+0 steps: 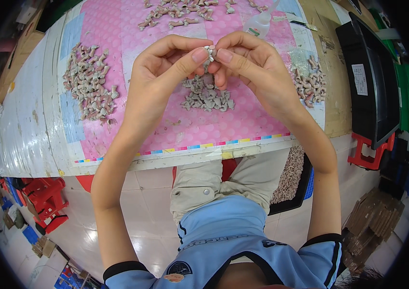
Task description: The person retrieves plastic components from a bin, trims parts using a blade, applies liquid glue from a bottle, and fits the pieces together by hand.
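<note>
Above the middle of the table, both hands meet at a small white-and-pink piece (210,52), its exact kind too small to tell. My left hand (166,67) pinches it between thumb and fingertips from one side. From the other side, my right hand (255,65) is closed on it with thumb and forefinger. Just below the hands lies a heap of small grey-white pieces (207,99). A bigger pile of pinkish-grey, tube-like pieces (89,82) is to the left. On the right sits another pile of such pieces (310,85).
More pieces (185,10) are scattered at the far side. A clear squeeze bottle (258,24) stands behind my right hand. The pink-dotted sheet (166,130) covers the table. A black bin (368,82) rests over a red stool (370,151). Beside my lap is a tray of small bits (288,178).
</note>
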The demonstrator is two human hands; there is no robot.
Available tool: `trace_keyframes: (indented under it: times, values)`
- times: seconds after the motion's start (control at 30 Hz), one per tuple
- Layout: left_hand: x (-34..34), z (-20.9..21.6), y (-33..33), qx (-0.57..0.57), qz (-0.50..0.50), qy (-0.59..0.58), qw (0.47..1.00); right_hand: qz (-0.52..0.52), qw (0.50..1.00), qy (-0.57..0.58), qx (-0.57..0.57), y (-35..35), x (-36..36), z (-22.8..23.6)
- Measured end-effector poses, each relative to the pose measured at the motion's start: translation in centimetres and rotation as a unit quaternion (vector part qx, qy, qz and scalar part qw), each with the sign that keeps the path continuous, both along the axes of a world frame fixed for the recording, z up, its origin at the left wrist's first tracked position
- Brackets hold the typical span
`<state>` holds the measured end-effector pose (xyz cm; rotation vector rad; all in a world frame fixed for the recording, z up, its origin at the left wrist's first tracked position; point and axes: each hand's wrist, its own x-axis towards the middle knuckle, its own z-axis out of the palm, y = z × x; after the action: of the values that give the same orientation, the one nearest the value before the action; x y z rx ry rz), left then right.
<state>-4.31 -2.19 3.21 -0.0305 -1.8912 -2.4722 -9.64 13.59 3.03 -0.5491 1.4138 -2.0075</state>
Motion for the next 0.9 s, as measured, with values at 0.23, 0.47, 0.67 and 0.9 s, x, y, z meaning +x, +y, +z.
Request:
trace_keyframes:
  times: [0.23, 0.47, 0.67, 0.9]
  values:
    - [0.0, 0.1, 0.0, -0.008, -0.011, -0.019, 1.000, 0.011, 0.999, -0.028, -0.018, 0.2, -0.2, -0.1]
    - [-0.1, 0.3, 0.0, -0.013, -0.022, -0.018, 1.000, 0.001, 1.000, -0.028, -0.001, 0.2, -0.3, -0.2]
    - [0.0, 0.2, 0.0, -0.004, -0.021, 0.005, 1.000, 0.004, 1.000, -0.030, -0.003, 0.3, -0.2, 0.3]
    - [0.1, 0.3, 0.0, 0.019, -0.064, 0.050, 0.996, 0.092, 0.991, -0.085, -0.040, 0.7, -0.3, 0.9]
